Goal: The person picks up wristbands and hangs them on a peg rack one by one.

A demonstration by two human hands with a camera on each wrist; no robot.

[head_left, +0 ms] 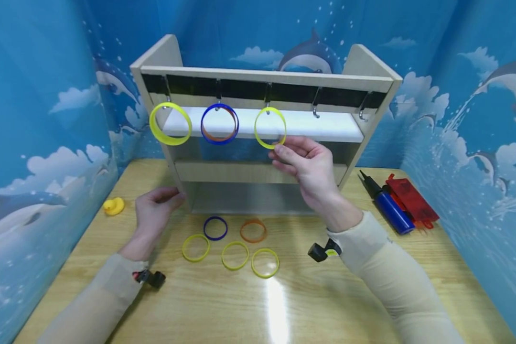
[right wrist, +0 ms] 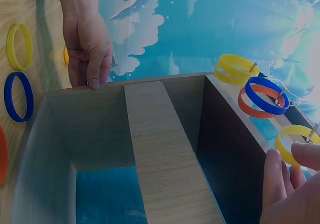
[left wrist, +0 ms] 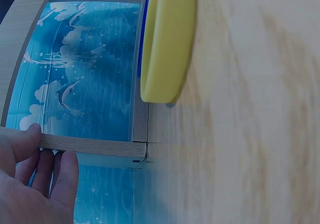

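Observation:
At the middle hook of a wooden shelf, my right hand pinches the lower rim of a yellow wristband between thumb and fingers. The band's top meets the hook. My left hand grips the edge of the shelf's left side panel, thumb on one face and fingers on the other. From the leftmost hook hang yellow wristbands. A blue wristband and an orange wristband share the second hook. The two hooks on the right hold nothing.
Before the shelf lie a blue band, an orange band and several yellow ones on the wooden table. A rubber duck sits left; a blue pump and red plastic case lie right.

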